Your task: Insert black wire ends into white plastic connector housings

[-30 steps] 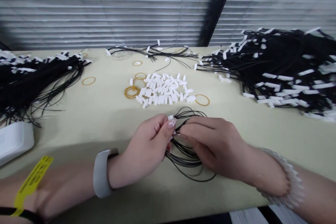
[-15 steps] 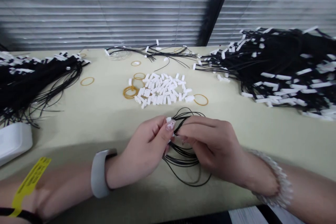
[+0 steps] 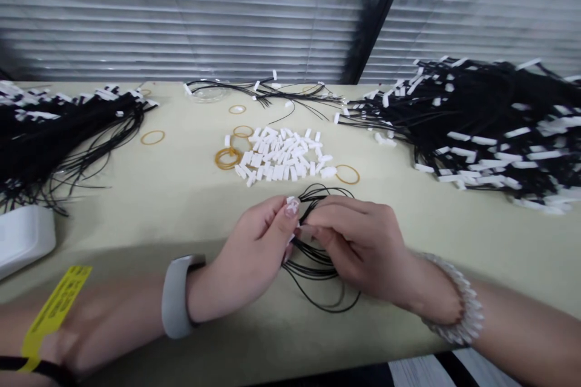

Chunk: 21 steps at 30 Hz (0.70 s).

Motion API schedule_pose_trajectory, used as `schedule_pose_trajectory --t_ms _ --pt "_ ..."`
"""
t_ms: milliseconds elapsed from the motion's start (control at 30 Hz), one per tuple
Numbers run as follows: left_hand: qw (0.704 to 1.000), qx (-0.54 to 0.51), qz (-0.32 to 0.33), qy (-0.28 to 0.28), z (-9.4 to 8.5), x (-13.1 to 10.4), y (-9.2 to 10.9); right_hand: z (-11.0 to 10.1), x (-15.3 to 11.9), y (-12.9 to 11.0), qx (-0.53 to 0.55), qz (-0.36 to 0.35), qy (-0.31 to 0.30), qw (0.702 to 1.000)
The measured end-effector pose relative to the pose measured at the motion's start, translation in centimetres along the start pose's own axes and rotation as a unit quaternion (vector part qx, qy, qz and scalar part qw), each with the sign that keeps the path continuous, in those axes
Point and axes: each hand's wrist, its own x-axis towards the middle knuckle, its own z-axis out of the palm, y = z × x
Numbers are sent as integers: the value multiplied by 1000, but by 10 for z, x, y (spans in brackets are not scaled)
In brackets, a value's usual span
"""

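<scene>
Near the front middle of the table, my left hand (image 3: 258, 239) is closed, thumb on top, around a small white connector (image 3: 291, 200) with black wires. My right hand (image 3: 358, 242) pinches beside it, fingertips close to the left thumb; they appear to grip a black wire at the connector. The looped black wires (image 3: 313, 271) hang between and below both hands, partly hidden behind the fingers. Just beyond the hands lies a pile of loose white connector housings (image 3: 284, 154).
Wire bundles with white connectors lie at the left (image 3: 68, 139) and, in a taller heap, at the right (image 3: 490, 127). Rubber bands (image 3: 227, 158) lie round the pile. Loose wires (image 3: 272, 92) stretch along the back edge. A white box (image 3: 27, 239) stands at the left.
Both hands stay together at the connector with only slight shifts. The right fingertips sit a little closer to the left thumb. The view has moved slightly.
</scene>
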Motion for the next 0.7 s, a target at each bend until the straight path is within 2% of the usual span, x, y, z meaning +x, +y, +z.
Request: schedule_pose_trajectory --t_ms 100,267,400,433,500,567,633,700 --pt "1000 19 -3 -8 -1 1 0 -12 1 0 -9 5 -48 999" --pt "999 35 4 -17 -2 -1 -2 -28 8 2 -54 8 11 998" --pt "998 39 -9 -41 0 -2 -5 -36 18 4 18 24 -116 993" --pt "999 33 -16 -41 0 -2 -5 -41 20 5 35 24 -121 992" --pt "999 19 -23 -34 -4 -3 -2 -56 20 6 32 30 -57 997" --pt "999 22 -4 -24 -11 -6 8 -77 16 8 15 43 70 997" --pt "999 19 27 -5 -21 -16 22 -103 9 8 -7 49 225 973" --pt "998 26 61 -14 -29 -33 37 -126 -1 8 -26 48 358 932"
